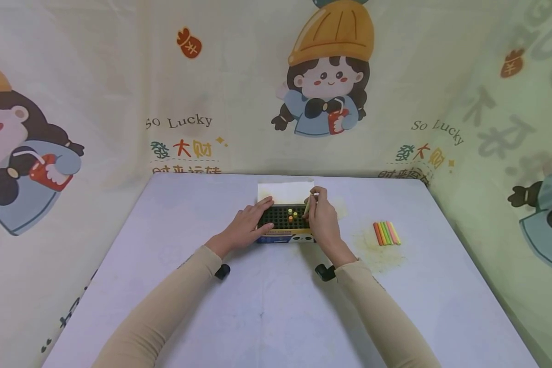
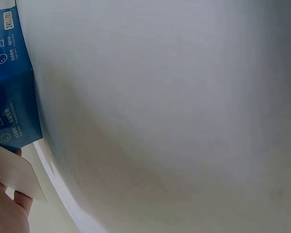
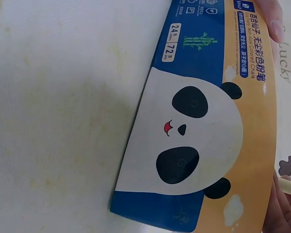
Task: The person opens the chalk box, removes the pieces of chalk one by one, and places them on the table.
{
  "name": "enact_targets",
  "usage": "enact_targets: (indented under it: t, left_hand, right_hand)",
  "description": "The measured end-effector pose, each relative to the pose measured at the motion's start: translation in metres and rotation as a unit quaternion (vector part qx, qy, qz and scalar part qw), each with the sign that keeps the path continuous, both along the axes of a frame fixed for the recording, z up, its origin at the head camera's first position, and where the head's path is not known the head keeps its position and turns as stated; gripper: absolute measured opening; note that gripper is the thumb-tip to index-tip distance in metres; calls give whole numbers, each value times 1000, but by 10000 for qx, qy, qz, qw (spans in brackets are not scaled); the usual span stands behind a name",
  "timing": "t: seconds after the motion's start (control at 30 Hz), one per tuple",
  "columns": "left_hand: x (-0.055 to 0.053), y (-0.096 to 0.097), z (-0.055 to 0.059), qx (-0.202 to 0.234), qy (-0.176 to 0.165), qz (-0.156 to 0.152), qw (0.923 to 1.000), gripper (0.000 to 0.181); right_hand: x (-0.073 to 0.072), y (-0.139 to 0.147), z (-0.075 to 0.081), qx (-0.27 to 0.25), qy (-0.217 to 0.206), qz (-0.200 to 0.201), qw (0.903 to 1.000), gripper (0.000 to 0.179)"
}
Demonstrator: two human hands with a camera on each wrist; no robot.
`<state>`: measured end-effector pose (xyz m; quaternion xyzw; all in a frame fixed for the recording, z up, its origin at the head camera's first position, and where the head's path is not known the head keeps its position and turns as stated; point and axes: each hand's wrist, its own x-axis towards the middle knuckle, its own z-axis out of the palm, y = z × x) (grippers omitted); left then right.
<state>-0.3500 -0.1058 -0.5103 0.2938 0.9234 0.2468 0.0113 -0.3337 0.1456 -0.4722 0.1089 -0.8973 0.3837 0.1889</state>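
Note:
A panda-printed box of coloured chalk (image 1: pixel 281 238) stands open at the table's middle, its black tray (image 1: pixel 276 219) full of round holes. Three chalk ends, greenish, yellow and orange, rise from the tray. My left hand (image 1: pixel 245 225) grips the box's left end, thumb over the front edge and fingers toward the back. At the right end, my right hand (image 1: pixel 325 221) pinches a pale yellow-green chalk stick (image 1: pixel 307 206) above the tray; the right wrist view shows this stick (image 3: pixel 289 187) beyond the box. Whether its lower end sits in a hole is hidden.
Several chalk sticks (image 1: pixel 386 233) in red, orange, yellow, green and pink lie side by side right of the box. The box's white lid flap (image 1: pixel 282 192) stands at its back. Yellowish dust marks the white tabletop (image 1: pixel 257 317). A printed cloth (image 1: pixel 248 87) hangs behind.

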Motion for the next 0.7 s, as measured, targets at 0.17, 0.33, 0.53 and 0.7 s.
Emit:
enact_targets:
  t: [0.17,0.33,0.53,0.7]
  left_hand:
    - [0,1,0,5,18,9,10000,72]
    - [0,1,-1,24,26,-4,10000,72]
    - [-2,0,-4,99,32,-18,9999,73]
    - [-2,0,-3,74,1,18,10000,74]
  right_hand:
    - [2,1,1,-101,6,23,9999,27]
    - [3,3,1,69,139,-48,9999,31]
    - [1,9,1,687,563,-495,9948,31]
    - [2,15,4,391,768,-513,9950,32]
